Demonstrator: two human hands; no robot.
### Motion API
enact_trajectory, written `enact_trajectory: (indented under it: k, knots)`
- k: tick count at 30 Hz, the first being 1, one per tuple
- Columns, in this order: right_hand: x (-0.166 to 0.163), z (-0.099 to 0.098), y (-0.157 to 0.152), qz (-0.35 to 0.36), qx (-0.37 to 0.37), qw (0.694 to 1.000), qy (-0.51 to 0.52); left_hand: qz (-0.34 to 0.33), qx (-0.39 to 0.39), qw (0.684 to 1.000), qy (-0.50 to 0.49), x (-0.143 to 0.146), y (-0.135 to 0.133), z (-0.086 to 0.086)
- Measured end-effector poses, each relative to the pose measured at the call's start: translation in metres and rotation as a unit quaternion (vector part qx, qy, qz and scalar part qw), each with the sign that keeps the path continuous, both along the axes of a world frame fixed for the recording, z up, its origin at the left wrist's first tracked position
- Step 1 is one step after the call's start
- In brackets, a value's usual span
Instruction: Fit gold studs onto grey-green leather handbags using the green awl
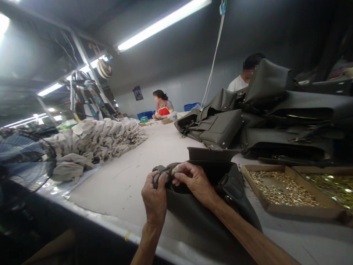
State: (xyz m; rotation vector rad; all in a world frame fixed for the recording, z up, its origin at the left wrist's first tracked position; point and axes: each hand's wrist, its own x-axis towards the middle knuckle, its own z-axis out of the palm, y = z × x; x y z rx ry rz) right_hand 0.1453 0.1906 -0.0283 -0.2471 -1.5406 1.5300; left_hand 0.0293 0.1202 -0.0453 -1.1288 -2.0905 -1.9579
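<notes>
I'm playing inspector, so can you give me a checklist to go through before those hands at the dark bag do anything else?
1. Left hand gripping the bag by a dark piece at its rim: ok.
2. Right hand up close to the left one: ok, its fingers are bent right beside it.
3. Something tiny pinched in the right hand: cannot tell, too small to see.
4. Bag resting on the table: ok.
5. Cardboard tray of gold-coloured pieces near the bag: ok, just to its right.
</notes>
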Motion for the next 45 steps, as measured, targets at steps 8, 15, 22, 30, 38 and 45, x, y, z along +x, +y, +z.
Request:
enact_trajectory:
  k: [8, 15, 22, 30, 38, 45]
  knots:
    - [-0.002, -0.012, 0.000, -0.087, 0.109, 0.989, -0.040, -0.047, -0.025, 0.999, -0.004, -0.001, 0.002, 0.007]
    - [-0.005, -0.010, -0.004, -0.108, 0.138, 0.983, -0.049, -0.064, -0.017, 0.997, -0.030, 0.004, -0.005, 0.009]
    - [-0.011, -0.015, -0.003, -0.092, 0.094, 0.990, -0.059, -0.082, -0.007, 0.995, -0.065, 0.006, -0.005, 0.010]
    - [-0.012, -0.016, 0.002, -0.091, 0.093, 0.989, -0.074, -0.104, -0.011, 0.991, -0.082, 0.004, -0.001, 0.011]
    - [-0.013, -0.014, 0.003, -0.097, 0.074, 0.989, -0.082, -0.127, -0.008, 0.990, -0.065, 0.006, -0.002, 0.014]
    - [-0.014, -0.011, 0.007, -0.090, 0.063, 0.989, -0.095, -0.139, -0.013, 0.988, -0.061, 0.005, -0.001, 0.017]
